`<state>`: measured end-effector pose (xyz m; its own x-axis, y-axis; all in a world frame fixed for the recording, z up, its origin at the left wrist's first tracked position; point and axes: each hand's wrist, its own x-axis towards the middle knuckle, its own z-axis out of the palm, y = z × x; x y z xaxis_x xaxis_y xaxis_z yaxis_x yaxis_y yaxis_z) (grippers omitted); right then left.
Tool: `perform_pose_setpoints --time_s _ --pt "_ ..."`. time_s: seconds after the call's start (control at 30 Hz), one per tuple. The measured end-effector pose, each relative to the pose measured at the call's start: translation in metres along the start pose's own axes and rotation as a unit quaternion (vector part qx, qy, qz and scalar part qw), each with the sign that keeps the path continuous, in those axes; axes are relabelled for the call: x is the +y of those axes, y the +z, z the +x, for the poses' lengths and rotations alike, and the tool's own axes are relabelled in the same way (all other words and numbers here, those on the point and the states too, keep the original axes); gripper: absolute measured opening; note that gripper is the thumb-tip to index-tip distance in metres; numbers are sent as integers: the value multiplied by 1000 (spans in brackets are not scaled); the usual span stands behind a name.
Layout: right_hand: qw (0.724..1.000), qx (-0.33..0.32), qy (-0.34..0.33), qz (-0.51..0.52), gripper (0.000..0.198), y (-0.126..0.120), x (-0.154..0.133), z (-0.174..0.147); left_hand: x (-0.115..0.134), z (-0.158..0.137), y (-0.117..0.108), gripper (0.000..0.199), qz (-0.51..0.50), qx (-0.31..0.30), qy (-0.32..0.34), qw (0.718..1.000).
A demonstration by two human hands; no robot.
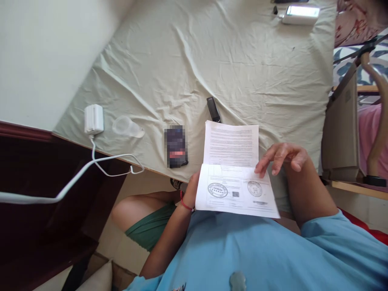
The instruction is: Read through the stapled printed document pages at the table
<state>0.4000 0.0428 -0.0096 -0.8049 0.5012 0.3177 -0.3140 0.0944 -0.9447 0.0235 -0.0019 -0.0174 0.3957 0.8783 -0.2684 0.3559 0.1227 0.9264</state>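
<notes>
At the near left, below the table edge, a brown box-like form (121, 278) stood with a pale, cushion-like thing (98, 279) in or against it; which of the two could not be told. On the left of the cloth-covered table (257, 76) lay one translucent, cup-like piece (123, 126), and whatever it might have held could not be made out.

One white adapter (94, 118) stood left of that piece, joined to a white cord (57, 199) that ran off past the near left edge. To the right lay one dark, blurred phone-like thing (176, 145), and farther off one small black device (213, 109), just beyond the papers (232, 202). At the far right lay one white device (301, 15) with a bright screen.

The papers were at the near edge of the table, in front of the light-blue shirt (239, 242). Two page faces showed: the far one was filled with printed lines, the near one carried two stamps, an oval on the left and a round one on the right. How many sheets there were could not be counted.

The left hand (192, 192), with one red band (185, 202) at its wrist, held the left side of the near page; its fingers were hidden, so how tightly they closed could not be told. The right hand (283, 157) was loosely curled with fingers spread apart, the foremost fingertip at the near page's right edge.
</notes>
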Motion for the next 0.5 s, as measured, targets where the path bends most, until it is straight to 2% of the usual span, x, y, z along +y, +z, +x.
perform_pose_setpoints --time_s 0.03,0.07,0.1,0.13,0.2,0.23,0.3,0.37,0.43,0.5 --pt "996 88 8 -8 43 3 1 -1 -1 0 0 33 -3 -1 1 1000" --pt "979 202 19 -18 40 6 3 -1 -3 -1 0 32 -1 3 -4 1000" --pt "945 324 31 -31 35 9 6 0 -5 -1 1 32 5 10 -11 1000" --pt "897 438 39 -48 29 11 8 1 -6 -2 2 33 15 16 -18 1000" --pt "800 591 51 -90 19 13 14 5 -8 -4 3 35 33 22 -23 999" --pt "766 630 60 -112 18 12 16 8 -9 -5 3 36 38 22 -20 999" --pt "734 655 90 -151 20 10 20 11 -10 -6 4 36 40 15 -8 999" --pt "729 647 128 -180 28 8 22 13 -10 -7 4 37 43 11 5 999" --pt "735 629 163 -195 33 7 24 13 -9 -8 4 38 45 11 11 999" --pt "745 612 175 -199 30 8 24 12 -8 -8 5 40 49 12 11 999"
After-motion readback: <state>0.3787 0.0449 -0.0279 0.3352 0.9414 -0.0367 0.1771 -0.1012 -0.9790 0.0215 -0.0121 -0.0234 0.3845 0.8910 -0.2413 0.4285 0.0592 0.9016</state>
